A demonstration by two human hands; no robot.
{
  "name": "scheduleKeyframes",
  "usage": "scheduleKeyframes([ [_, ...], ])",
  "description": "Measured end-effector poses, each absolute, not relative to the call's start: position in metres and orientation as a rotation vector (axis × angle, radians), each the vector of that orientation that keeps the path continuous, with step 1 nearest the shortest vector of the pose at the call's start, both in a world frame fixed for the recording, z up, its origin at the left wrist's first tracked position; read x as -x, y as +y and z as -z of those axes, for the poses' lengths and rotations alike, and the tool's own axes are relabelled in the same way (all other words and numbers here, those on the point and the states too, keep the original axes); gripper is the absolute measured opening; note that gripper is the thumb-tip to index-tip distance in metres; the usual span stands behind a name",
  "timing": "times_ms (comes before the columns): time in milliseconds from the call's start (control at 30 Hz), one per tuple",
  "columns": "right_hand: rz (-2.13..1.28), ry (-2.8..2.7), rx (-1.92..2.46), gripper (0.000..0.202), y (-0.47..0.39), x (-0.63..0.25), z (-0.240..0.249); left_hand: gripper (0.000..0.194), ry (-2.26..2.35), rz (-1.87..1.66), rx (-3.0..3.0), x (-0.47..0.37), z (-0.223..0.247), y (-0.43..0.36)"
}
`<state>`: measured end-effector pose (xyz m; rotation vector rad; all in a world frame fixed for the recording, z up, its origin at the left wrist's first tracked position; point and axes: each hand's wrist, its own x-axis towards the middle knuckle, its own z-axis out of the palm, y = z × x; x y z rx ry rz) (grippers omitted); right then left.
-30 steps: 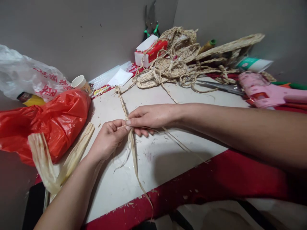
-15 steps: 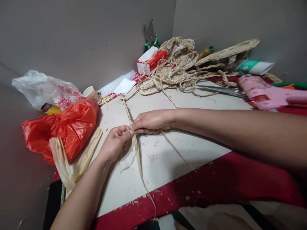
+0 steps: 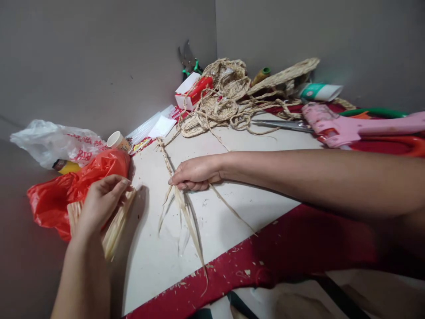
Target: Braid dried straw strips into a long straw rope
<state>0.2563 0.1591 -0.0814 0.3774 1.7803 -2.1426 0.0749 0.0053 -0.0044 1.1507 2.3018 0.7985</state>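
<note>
My right hand (image 3: 195, 173) is closed, pinching a thin braided cord (image 3: 165, 157) of dry, pale plant fibre at its near end. Loose husk strips (image 3: 191, 219) fan out below those fingers toward the table's front edge. Away to the left, my left hand (image 3: 104, 201) is over the dried corn husk pieces (image 3: 121, 226), its fingers bent and slightly apart. I see nothing between them, though the husk behind is partly covered by the hand. Another thin strand (image 3: 232, 208) runs out from under my right hand.
A red plastic bag (image 3: 49, 201), a clear bag (image 3: 56, 139) and a paper cup (image 3: 118, 141) stand at left. Behind lie coiled braids (image 3: 212, 110), a red-and-white box (image 3: 194, 91) and pruning shears (image 3: 188, 60). Scissors (image 3: 282, 125) and a pink glue gun (image 3: 352, 126) lie at right.
My left hand has let go of the strips by the braid and moved left to the husk pieces. My right hand keeps its pinch on the braid. The view has shifted somewhat.
</note>
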Motion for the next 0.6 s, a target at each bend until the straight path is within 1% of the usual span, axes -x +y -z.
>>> scheduleKeyframes([
  [100, 2.160, 1.749, -0.358, 0.034, 0.159, -0.256, 0.082, 0.026, 2.404, -0.568, -1.225, -0.065, -0.016, -0.004],
  [167, 2.159, 1.754, -0.353, 0.034, 0.159, -0.256, 0.081, 0.027, 2.439, -0.368, -1.279, -0.061, -0.018, -0.010],
  [300, 2.123, 1.768, -0.347, 0.034, 0.159, -0.256, 0.081, 0.022, 2.556, 0.072, -1.364, -0.058, 0.003, -0.021],
  [367, 2.121, 1.765, -0.339, 0.034, 0.159, -0.256, 0.080, 0.021, 2.586, 0.159, -1.393, -0.058, 0.016, -0.025],
  [467, 2.119, 1.773, -0.330, 0.033, 0.159, -0.256, 0.080, 0.020, 2.580, 0.029, -1.359, -0.057, 0.021, -0.030],
  [533, 2.108, 1.777, -0.333, 0.033, 0.159, -0.256, 0.079, 0.016, 2.541, -0.232, -1.261, -0.059, 0.012, -0.034],
  [600, 2.103, 1.784, -0.339, 0.032, 0.159, -0.256, 0.079, 0.012, 2.442, -0.570, -1.133, -0.061, -0.001, -0.039],
])
